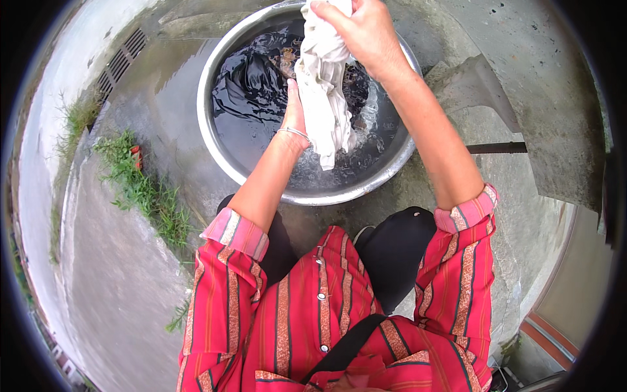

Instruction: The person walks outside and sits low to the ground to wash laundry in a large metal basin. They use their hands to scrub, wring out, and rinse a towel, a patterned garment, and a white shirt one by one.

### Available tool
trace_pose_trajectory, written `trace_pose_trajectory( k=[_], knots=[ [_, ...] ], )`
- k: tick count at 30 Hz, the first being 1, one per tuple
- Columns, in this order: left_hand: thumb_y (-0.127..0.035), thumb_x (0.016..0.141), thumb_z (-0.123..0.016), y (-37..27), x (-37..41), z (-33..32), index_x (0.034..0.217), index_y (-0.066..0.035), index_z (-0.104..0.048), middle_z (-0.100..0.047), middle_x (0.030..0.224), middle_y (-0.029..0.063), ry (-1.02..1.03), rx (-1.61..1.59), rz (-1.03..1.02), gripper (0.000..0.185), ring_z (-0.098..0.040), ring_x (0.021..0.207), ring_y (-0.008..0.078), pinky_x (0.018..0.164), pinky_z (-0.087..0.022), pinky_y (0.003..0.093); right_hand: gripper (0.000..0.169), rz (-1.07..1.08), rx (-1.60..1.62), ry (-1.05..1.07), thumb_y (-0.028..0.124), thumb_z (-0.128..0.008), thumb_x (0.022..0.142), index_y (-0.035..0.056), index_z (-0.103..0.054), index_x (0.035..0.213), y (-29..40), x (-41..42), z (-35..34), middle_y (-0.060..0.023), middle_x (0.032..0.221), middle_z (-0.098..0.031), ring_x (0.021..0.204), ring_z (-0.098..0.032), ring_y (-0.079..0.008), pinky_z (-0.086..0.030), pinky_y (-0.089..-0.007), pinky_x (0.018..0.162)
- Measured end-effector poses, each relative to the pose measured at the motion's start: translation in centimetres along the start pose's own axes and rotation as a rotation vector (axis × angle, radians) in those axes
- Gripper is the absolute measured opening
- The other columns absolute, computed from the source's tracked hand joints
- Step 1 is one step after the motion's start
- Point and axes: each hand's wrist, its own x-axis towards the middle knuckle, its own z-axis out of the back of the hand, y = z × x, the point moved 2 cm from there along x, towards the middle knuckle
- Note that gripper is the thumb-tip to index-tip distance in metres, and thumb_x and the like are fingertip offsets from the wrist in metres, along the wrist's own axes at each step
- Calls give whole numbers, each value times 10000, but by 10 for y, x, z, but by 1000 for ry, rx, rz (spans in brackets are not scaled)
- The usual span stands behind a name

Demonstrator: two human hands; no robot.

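Note:
My right hand (370, 36) grips the upper part of a wet, bunched white cloth (323, 93) and holds it up over a wide metal basin (208, 110). The cloth hangs down in folds, and its top runs out of view. Against the cloth's left side rests my left hand (294, 110), thumb pointing up and a bracelet at the wrist. Its fingers are hidden behind the cloth. Dark water (245, 139) stands in the basin, with a black cloth (254, 81) partly under the surface. A patterned brown fabric (286, 59) shows in the water behind the white cloth.
The basin stands on wet concrete ground (171, 98) just ahead of my knees. Green weeds (147, 191) grow to the left, with a drain grate (120, 59) beyond them. At right lies a concrete slab (558, 112), and a dark bar (497, 148) sticks out from it.

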Motion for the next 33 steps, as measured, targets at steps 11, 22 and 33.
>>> trace_pose_trajectory(
  k=[11, 22, 33],
  knots=[
    [-211, 853, -547, -17, 3, 10, 1108, 3, -573, -661, 945, 146, -32, 69, 101, 334, -660, 814, 256, 752, -550, 363, 531, -478, 65, 408, 348, -683, 833, 38, -546, 1241, -77, -91, 48, -77, 994, -659, 877, -634, -161, -508, -299, 787],
    [-149, 825, -572, 19, -17, -13, 1095, 64, -554, -624, 888, 168, 198, 136, 392, 343, -621, 758, 234, 710, -515, 335, 1002, -476, 1186, 314, 638, -721, 649, 108, -329, 1402, -160, -95, 30, -138, 1363, -439, 1252, -438, -281, -398, -440, 1015],
    [-228, 776, -756, 26, -18, -26, 1153, -7, -529, -625, 962, 92, 162, 586, 403, 493, -624, 801, 163, 729, -531, 309, 380, -674, 773, 131, 183, -785, 729, 23, -576, 1002, -144, -87, 47, -72, 886, -633, 796, -632, -159, -531, -290, 704]
  ],
)
